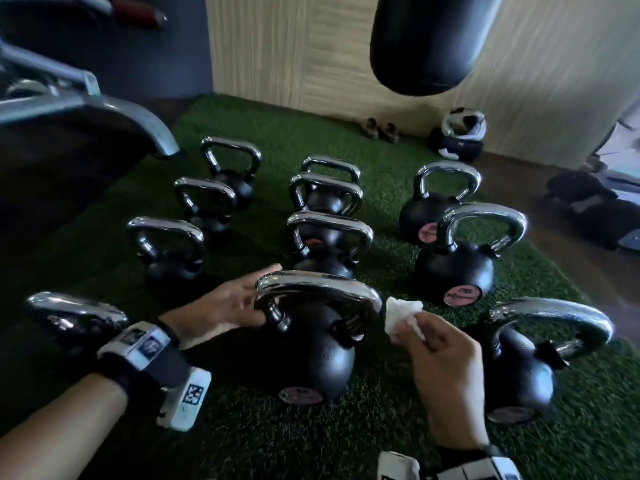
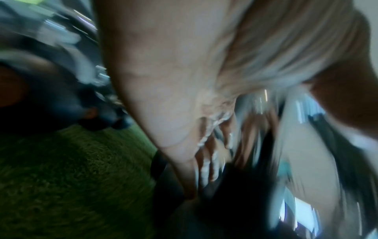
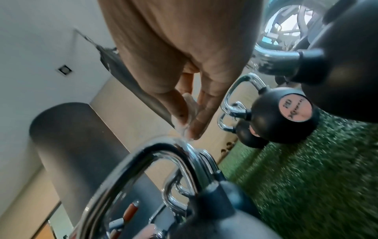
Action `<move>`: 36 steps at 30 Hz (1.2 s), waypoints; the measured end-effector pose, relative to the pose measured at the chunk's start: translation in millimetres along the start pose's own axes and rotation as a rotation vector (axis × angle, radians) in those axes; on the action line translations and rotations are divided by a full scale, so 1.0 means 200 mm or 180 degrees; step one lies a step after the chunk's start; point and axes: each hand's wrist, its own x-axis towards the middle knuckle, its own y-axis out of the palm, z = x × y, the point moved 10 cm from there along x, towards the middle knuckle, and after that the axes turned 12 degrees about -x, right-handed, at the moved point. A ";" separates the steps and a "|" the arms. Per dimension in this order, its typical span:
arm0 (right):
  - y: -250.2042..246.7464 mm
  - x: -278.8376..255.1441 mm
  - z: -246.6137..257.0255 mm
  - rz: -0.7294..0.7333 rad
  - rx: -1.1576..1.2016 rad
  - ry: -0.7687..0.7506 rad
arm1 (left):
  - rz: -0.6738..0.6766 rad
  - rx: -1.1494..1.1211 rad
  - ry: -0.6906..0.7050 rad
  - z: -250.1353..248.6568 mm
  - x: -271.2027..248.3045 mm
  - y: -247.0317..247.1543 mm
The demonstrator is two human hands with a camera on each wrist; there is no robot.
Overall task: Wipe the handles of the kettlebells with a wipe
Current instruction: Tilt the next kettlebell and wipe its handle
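Note:
Several black kettlebells with chrome handles stand in rows on green turf [image 1: 398, 427]. The nearest middle kettlebell [image 1: 311, 355] has a wide chrome handle [image 1: 322, 287]. My left hand [image 1: 251, 299] lies at that handle's left end, fingers straight behind the bar and thumb in front, touching it. My right hand [image 1: 414, 329] pinches a crumpled white wipe [image 1: 401, 315] just off the handle's right end. In the right wrist view the wipe [image 3: 189, 111] sits between thumb and fingers, right above the chrome handle [image 3: 161, 155]. The left wrist view is blurred: palm [image 2: 174, 80] over turf [image 2: 71, 177].
More kettlebells stand close by, one on the right [image 1: 519, 372] and another on the left [image 1: 76, 315]. A black punching bag [image 1: 426, 43] hangs ahead. A metal machine frame [image 1: 104, 105] is at the left. Shoes [image 1: 381, 128] and bags [image 1: 457, 140] lie by the wall.

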 end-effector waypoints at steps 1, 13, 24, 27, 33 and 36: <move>-0.01 -0.02 0.07 0.0047 0.0050 -0.0153 | -0.0283 -0.0314 0.0164 -0.08 -0.03 -0.03; 0.13 -0.07 0.65 0.0454 0.0074 -0.1426 | -0.0797 0.0346 0.0881 -0.58 -0.10 0.39; 0.10 -0.02 0.29 0.0397 0.0554 -0.0737 | -0.1791 0.0723 0.1905 -0.66 -0.24 0.34; 0.32 -0.02 -0.06 0.0842 0.0699 0.0110 | -0.1827 0.1756 0.2382 -0.70 -0.21 0.40; 0.50 -0.06 -0.16 0.0778 0.0520 0.0097 | -0.1691 0.2827 0.2162 -0.61 -0.02 0.50; 0.51 -0.07 -0.17 0.0619 0.0384 0.0069 | -0.1549 0.2878 0.2234 -0.62 -0.01 0.51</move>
